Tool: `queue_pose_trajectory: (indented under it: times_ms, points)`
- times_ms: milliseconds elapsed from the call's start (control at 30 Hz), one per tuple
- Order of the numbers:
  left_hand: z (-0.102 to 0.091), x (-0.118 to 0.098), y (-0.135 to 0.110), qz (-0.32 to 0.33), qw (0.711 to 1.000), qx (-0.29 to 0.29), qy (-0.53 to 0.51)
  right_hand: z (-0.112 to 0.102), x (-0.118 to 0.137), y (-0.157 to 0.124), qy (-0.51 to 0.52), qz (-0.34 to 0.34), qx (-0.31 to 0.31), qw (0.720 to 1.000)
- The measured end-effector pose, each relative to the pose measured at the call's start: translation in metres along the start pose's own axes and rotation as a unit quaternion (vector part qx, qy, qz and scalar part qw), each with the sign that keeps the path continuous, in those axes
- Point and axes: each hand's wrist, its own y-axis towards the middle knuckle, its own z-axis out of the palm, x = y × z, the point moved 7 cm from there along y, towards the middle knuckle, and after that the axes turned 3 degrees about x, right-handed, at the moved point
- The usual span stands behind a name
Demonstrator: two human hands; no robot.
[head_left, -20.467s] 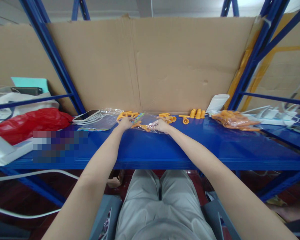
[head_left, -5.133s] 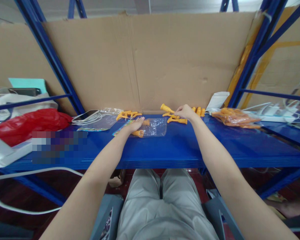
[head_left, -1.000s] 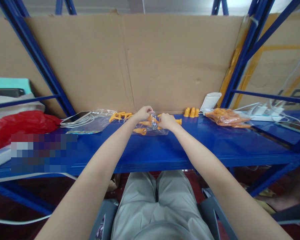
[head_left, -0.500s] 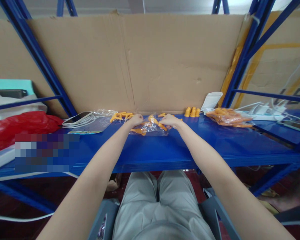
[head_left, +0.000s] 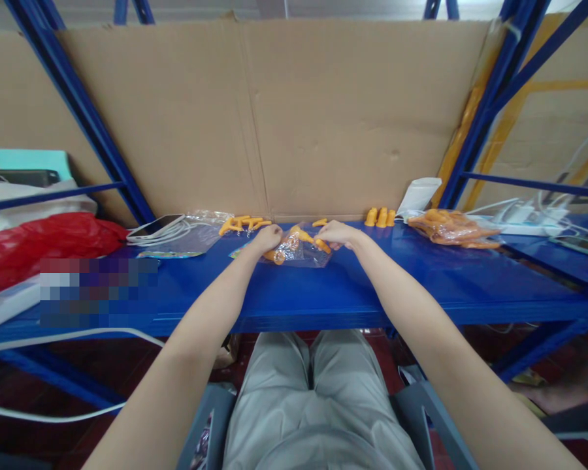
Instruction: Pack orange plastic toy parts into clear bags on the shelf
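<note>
A clear plastic bag (head_left: 306, 260) with several orange plastic parts (head_left: 301, 235) lies on the blue shelf between my hands. My left hand (head_left: 268, 240) is closed on the bag's left side, partly covering the parts there. At the bag's right end, my right hand (head_left: 339, 234) has its fingers bent around an orange plastic piece (head_left: 323, 246); its fingertips are partly hidden. Just behind my right hand sits a loose orange piece (head_left: 319, 222). Several orange hook-shaped parts (head_left: 245, 224) stand behind my left hand, near the cardboard.
Three orange cone-shaped pieces (head_left: 380, 217) stand at the back right, beside a fuller bag of orange parts (head_left: 453, 228). A power strip (head_left: 534, 225) with cables is farther right. On the left are a coiled white cable (head_left: 164, 234) and a red plastic bag (head_left: 53, 245). Cardboard (head_left: 323, 124) walls the back.
The view has shifted slightly. My left hand sits a little lower over the bag's left part, and the bag's contents have shifted. My right hand stays at the bag's right end.
</note>
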Motion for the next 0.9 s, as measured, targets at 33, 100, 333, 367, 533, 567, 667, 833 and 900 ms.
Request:
queue_pose_trajectory:
  times_ms: [33, 100, 333, 367, 533, 567, 667, 833, 900]
  points:
    - [0.0, 0.0, 0.0, 0.001, 1.0, 0.001, 0.004, -0.001, 0.001, 0.0, -0.023, -0.007, -0.007, 1.0]
    - [0.002, 0.001, 0.0, 0.002, 1.0, 0.003, 0.009, -0.003, 0.003, 0.002, -0.106, -0.021, -0.03, 0.994]
    - [0.008, 0.006, 0.003, -0.018, 1.0, 0.001, 0.007, 0.003, 0.013, 0.009, -0.372, -0.041, -0.076, 0.924]
    - [0.008, 0.007, 0.003, -0.022, 1.0, -0.003, 0.005, 0.004, 0.013, 0.009, -0.378, -0.041, -0.081, 0.921]
    - [0.006, 0.01, 0.002, -0.067, 0.998, -0.013, -0.006, 0.011, 0.014, 0.007, -0.358, -0.048, -0.108, 0.926]
    - [0.006, 0.011, 0.001, -0.075, 0.997, -0.012, -0.007, 0.012, 0.014, 0.007, -0.342, -0.051, -0.116, 0.931]
    - [0.005, 0.012, -0.001, -0.092, 0.996, -0.004, -0.004, 0.015, 0.013, 0.009, -0.282, -0.065, -0.142, 0.947]
    - [0.001, 0.016, -0.003, -0.106, 0.994, -0.011, -0.004, 0.021, 0.004, 0.026, -0.15, -0.105, -0.134, 0.974]
    - [0.001, 0.017, -0.003, -0.105, 0.994, -0.019, -0.002, 0.024, 0.001, 0.033, -0.106, -0.122, -0.115, 0.98]
